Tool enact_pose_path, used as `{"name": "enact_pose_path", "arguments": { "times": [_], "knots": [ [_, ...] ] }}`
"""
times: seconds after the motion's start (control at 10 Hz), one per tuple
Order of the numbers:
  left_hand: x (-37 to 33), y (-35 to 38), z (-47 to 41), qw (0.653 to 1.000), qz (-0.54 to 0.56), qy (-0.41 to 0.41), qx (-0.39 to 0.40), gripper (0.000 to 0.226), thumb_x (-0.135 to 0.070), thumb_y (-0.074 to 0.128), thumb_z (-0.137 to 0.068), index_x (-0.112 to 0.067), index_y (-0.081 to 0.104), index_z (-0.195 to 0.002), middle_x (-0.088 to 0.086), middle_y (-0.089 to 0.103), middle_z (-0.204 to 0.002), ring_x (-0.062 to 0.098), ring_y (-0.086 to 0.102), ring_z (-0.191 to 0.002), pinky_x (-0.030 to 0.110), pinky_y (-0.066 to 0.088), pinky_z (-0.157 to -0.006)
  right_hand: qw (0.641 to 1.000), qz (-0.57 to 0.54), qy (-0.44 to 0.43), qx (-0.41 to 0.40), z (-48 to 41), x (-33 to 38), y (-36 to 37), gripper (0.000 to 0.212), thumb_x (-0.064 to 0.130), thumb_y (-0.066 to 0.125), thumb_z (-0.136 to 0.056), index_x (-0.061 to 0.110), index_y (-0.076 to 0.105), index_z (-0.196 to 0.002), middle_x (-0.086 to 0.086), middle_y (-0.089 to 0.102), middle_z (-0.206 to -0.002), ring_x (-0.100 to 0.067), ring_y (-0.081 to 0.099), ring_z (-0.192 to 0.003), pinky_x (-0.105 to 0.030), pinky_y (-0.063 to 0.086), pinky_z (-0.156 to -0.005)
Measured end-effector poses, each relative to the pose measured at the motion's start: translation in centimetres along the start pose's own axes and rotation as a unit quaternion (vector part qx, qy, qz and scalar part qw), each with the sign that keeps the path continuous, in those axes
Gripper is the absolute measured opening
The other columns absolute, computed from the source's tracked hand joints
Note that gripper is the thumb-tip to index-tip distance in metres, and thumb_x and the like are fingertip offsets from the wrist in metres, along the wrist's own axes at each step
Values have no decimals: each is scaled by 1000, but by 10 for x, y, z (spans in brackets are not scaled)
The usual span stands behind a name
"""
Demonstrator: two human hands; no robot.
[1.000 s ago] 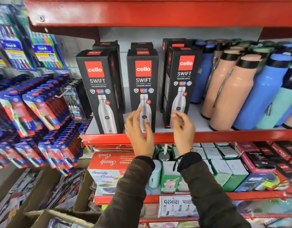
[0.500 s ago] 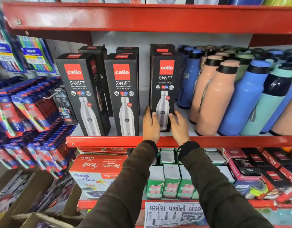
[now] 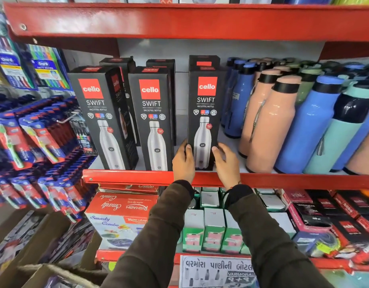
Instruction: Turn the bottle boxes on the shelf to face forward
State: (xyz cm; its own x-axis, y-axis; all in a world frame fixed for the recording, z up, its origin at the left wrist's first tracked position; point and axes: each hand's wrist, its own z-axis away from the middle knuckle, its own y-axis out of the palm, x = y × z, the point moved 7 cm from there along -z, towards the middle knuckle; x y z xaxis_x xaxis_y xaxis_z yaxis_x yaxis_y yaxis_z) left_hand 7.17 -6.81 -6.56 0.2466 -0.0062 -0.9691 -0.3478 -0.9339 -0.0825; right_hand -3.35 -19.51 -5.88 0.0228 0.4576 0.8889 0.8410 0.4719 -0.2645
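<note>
The shelf (image 3: 138, 177) is glossy red, its back wall pale grey. The three front boxes (image 3: 205, 113) are black, each with a red square bearing white lettering, white text below it and a silver bottle printed with a small red dot. The bottles (image 3: 268, 129) beside them are peach, blue or teal, with black bands at the neck. The sleeves (image 3: 158, 235) are dark olive brown with black cuffs. Below, a carton (image 3: 121, 206) is red with white script over a white panel, next to small cartons (image 3: 212, 235) in green and white. The toothbrush packs (image 3: 34, 138) at the left are blue and red
</note>
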Motion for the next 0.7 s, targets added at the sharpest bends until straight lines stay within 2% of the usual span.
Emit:
{"name": "enact_pose_path", "arguments": {
  "times": [0.1,0.2,0.3,0.4,0.5,0.7],
  "knots": [
    [0,-4,7,1000,-10,4,-2,43,-29,41,-105,-14,51,-144,6,59,-144,20,52,-135,20,33,-106,1000,6,-13,-1,8,3,-3,35,27,54,-100,10,59,-130,-6,65,-131,-11,58,-119,-11,38,-91],
    [0,-8,14,1000,-4,13,-2,42,-29,43,-105,-13,52,-143,6,58,-145,18,52,-135,22,35,-110,1000,10,-21,-6,16,6,-6,35,26,53,-100,10,59,-130,-7,65,-130,-10,58,-116,-14,37,-94],
    [0,-11,22,1000,-5,21,-2,42,-29,43,-105,-14,52,-143,4,58,-145,4,50,-127,16,33,-105,1000,14,-19,-10,23,7,-8,35,26,53,-101,9,59,-131,-9,65,-130,-17,60,-119,-19,39,-96],
    [-3,-15,26,999,-15,31,-7,41,-28,43,-105,-13,52,-143,4,59,-144,0,47,-122,13,32,-102,999,23,-22,-17,27,10,-9,34,25,54,-100,9,60,-129,-9,67,-127,-19,61,-117,-15,38,-92],
    [-6,-16,30,999,-13,33,-2,41,-27,41,-106,-13,53,-143,4,60,-143,8,52,-128,15,33,-104,999,25,-20,-19,29,13,-11,32,25,54,-100,10,62,-128,-7,68,-124,-16,62,-115,-14,38,-90],
    [-12,-19,33,999,-14,35,-12,40,-25,41,-106,-14,53,-142,4,60,-141,12,54,-130,17,34,-103,999,25,-6,-19,32,15,-12,33,26,55,-100,10,62,-127,-10,68,-125,-22,63,-118,-26,44,-98]
  ]
}}
